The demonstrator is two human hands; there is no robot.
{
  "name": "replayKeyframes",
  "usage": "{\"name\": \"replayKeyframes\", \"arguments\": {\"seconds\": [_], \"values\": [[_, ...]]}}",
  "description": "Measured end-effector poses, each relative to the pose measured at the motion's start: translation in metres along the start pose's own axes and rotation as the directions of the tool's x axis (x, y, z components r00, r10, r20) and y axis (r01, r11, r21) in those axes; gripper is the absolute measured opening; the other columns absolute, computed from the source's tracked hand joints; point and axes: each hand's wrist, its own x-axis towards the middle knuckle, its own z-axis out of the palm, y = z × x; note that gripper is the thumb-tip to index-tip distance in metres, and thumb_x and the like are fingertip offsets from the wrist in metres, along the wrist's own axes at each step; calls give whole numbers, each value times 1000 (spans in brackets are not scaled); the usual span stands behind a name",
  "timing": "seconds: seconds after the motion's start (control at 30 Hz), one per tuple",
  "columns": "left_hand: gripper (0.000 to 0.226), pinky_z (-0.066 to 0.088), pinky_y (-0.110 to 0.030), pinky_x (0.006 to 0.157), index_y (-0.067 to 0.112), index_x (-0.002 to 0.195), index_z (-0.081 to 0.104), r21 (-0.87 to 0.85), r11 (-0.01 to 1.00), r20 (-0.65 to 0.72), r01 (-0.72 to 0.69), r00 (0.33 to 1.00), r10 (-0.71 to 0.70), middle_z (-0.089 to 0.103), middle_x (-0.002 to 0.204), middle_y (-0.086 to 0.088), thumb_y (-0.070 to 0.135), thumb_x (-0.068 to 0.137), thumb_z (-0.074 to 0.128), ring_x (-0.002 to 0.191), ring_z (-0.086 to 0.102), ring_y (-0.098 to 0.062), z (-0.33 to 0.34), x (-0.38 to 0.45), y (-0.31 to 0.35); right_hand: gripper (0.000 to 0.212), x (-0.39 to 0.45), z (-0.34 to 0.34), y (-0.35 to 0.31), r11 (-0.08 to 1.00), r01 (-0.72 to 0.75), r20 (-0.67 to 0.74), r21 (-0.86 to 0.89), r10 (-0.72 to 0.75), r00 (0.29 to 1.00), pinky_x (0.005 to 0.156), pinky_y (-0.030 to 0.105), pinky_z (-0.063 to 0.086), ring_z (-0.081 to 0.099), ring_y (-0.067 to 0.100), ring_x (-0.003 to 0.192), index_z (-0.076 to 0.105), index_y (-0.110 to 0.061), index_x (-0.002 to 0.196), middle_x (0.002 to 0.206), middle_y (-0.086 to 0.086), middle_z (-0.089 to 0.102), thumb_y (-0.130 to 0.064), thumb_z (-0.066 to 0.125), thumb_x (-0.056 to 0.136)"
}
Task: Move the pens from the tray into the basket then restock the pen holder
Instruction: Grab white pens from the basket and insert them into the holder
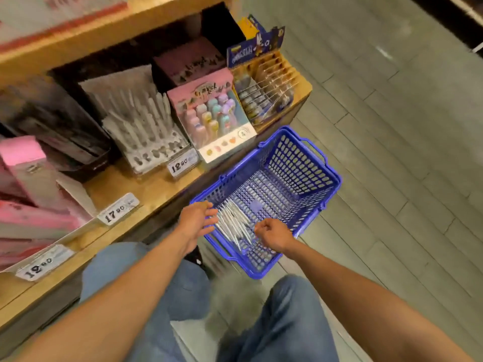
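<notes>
Pens [233, 222]: bundle lay in the blue basket [308, 163], near corner. Left hand [196, 220]: fingers spread, relaxed, tips at the bundle's left edge. Right hand [274, 235]: loosely curled, empty, just right of the pens.

basket [317, 152]: blue perforated plastic, smooth
shelf [146, 189]: pale wood, matt
floor [392, 126]: grey planks, slight sheen
trousers [282, 322]: blue denim cloth
</notes>
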Motion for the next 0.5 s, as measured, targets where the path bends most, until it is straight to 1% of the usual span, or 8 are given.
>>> {"name": "replayKeyframes", "arguments": {"seconds": [0.1, 0.13, 0.2, 0.27, 0.3, 0.33, 0.4, 0.5], "values": [[17, 45, -27, 63, 14, 108, 59, 7, 999, -19, -49, 999, 49, 64, 90, -3, 23, 104, 44, 70, 58, -15, 2, 50, -14, 25, 66, 25, 25, 995, 24, 16, -97, -22, 1000, 71, 27, 38, 50, 17, 75, 52, -23, 69, 76, 7, 55, -12, 58, 91], [17, 45, -27, 63, 13, 109, 59, 12, 998, -34, -68, 997, 68, 64, 89, -3, 23, 103, 46, 70, 58, -15, 1, 64, -17, 30, 86, 34, 33, 990, 47, 16, -135, -45, 999, 68, 24, 35, 49, 15, 75, 48, -23, 64, 77, 7, 54, -11, 57, 90], [19, 46, -27, 64, 13, 113, 59, 24, 995, -55, -101, 993, 103, 64, 92, -4, 25, 102, 49, 73, 58, -16, -1, 89, -22, 34, 120, 49, 43, 981, 61, 15, -185, -59, 998, 61, 24, 32, 46, 15, 71, 45, -20, 58, 70, 6, 50, -8, 56, 89], [19, 49, -28, 67, 14, 109, 61, 33, 993, -52, -113, 992, 115, 66, 97, -5, 28, 102, 50, 78, 61, -17, -1, 109, -26, 19, 149, 65, 55, 976, 48, 40, -210, -40, 998, 66, 25, 40, 54, 18, 73, 61, -11, 70, 74, 10, 61, -10, 58, 89], [19, 51, -29, 68, 15, 106, 62, 33, 993, -47, -109, 993, 111, 68, 99, -4, 29, 102, 50, 81, 63, -17, 0, 116, -27, 13, 161, 72, 61, 971, 50, 56, -235, -38, 998, 71, 27, 45, 61, 23, 79, 66, -8, 79, 84, 15, 68, -12, 59, 89], [20, 52, -29, 68, 16, 104, 62, 27, 994, -46, -108, 993, 109, 69, 99, -3, 31, 103, 49, 82, 64, -18, 2, 121, -28, 14, 171, 80, 67, 962, 47, 63, -268, -32, 998, 75, 30, 48, 65, 28, 88, 68, -4, 86, 95, 18, 71, -14, 59, 90], [21, 54, -29, 69, 15, 107, 62, -9, 991, -70, -132, 989, 131, 70, 101, -3, 31, 103, 48, 85, 66, -18, 4, 131, -29, 22, 190, 95, 73, 941, 54, 82, -334, -28, 996, 79, 31, 49, 64, 33, 101, 68, 2, 101, 108, 21, 69, -16, 59, 90], [23, 56, -31, 76, 15, 111, 62, -44, 989, -96, -144, 986, 139, 70, 108, -5, 30, 103, 48, 95, 67, -21, 10, 143, -27, 24, 211, 115, 78, 893, 63, 112, -447, -14, 994, 81, 29, 49, 63, 33, 104, 65, -1, 105, 111, 18, 67, -16, 57, 89]]}}
